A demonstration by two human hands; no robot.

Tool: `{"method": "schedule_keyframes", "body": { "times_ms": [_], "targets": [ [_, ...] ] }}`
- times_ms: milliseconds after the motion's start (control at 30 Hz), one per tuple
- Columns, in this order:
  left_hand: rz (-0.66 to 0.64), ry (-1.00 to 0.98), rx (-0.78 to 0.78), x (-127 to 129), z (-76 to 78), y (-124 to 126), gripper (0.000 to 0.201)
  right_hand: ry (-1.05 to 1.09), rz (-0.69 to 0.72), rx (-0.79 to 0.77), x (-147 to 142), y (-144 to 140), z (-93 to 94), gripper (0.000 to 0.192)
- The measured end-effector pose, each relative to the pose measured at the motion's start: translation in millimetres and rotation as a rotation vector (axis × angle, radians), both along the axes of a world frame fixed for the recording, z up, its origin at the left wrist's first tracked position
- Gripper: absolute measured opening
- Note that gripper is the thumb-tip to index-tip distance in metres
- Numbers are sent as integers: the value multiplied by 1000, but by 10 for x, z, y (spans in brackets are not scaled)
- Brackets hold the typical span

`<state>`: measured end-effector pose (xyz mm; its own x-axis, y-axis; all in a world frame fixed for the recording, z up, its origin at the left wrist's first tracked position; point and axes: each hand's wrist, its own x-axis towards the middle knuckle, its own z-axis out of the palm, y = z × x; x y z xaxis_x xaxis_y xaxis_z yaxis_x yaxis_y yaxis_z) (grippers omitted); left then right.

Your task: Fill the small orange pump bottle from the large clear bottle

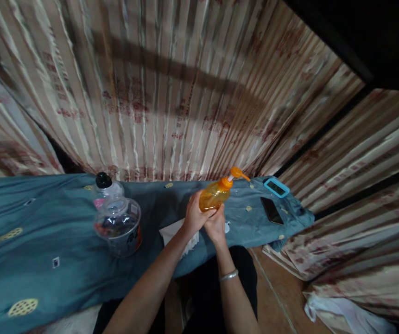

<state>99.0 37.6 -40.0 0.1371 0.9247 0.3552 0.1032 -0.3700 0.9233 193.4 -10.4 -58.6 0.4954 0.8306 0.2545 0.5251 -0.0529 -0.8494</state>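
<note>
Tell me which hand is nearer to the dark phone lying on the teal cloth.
Right. The right hand sits under the orange pump bottle, on the side toward the dark phone. The left hand wraps the bottle's far side, farther from the phone.

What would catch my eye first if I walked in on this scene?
Probably the orange pump bottle, tilted and gripped from below by the left hand and right hand at the centre. Left of it a big clear jug with a black cap stands on the blue-green cloth, and striped curtains fill the background.
</note>
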Motion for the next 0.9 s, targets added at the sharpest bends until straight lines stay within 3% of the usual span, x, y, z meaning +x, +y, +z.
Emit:
{"method": "schedule_keyframes", "body": {
  "times_ms": [133, 267, 467, 567, 700, 900],
  "targets": [
    [-13, 72, 9, 120, -84, 144, 88, -2, -34, -24, 126, 207, -50, 39],
    [-4, 122, 74, 5, -364, 64, 95, -11, -60, -47, 240, 431, -42, 39],
    [107, 321, 205, -731, -952, -406, 57, -51, -74, -26, 373, 724, -10, 40],
    [129, 453, 218, -1066, -1132, -564, 51, -69, -58, -20, 408, 787, -38, 40],
    [87, 565, 130, -1241, -1137, -568, 52, -100, -27, 1, 431, 766, -68, 41],
    [-41, 498, -98, -1183, -863, -471, 48, -203, 86, 54, 353, 391, -46, 52]
  ]
}}
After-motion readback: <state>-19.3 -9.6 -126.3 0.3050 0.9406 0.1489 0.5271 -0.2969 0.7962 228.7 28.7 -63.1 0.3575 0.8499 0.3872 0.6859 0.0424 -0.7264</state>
